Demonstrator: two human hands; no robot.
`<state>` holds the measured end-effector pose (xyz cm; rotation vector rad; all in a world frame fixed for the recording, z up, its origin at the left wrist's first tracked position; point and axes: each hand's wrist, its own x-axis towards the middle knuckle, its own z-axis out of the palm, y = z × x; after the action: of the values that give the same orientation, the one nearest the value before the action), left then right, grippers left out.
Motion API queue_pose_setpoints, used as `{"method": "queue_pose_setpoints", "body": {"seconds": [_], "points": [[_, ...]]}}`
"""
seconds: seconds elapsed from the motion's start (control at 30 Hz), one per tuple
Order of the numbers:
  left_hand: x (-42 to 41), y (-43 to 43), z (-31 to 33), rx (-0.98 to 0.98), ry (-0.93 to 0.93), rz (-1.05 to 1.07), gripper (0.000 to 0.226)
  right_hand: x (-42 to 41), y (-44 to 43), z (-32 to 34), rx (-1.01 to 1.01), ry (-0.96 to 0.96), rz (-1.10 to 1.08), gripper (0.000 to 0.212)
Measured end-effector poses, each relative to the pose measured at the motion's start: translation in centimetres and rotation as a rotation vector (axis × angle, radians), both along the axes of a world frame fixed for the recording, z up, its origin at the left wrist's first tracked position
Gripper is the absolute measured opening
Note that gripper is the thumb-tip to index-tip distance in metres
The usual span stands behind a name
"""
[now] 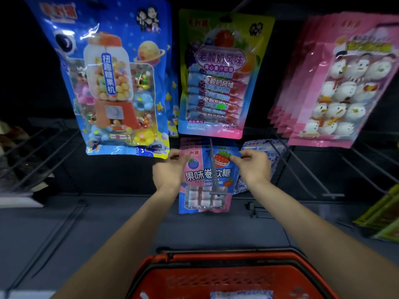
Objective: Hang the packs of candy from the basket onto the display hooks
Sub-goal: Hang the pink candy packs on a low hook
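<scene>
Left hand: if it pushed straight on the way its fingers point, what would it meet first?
Probably the pink packs already hanging behind the pack that the left hand pinches; depth is unclear.

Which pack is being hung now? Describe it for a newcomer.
Find the big blue gumball-machine bag at upper left; a green-and-pink pouch of wrapped sticks hangs to its right. Directly below that pouch is the pink-and-blue plastic pack, its top corners pinched by the left hand and right hand. Only it shows a blueberry and strawberry, with a grey hook across its front.
</scene>
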<state>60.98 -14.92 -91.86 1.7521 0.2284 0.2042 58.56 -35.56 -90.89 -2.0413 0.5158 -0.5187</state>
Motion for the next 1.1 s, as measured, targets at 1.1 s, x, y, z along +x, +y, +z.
{"method": "queue_pose_setpoints", "body": {"seconds": [1.1], "points": [[-2.4,2.0,-1.4,0.290,-0.077,0.033,0.017,-4.6,-0.5,-1.0,-0.114,0.002,0.008,0.020]]}}
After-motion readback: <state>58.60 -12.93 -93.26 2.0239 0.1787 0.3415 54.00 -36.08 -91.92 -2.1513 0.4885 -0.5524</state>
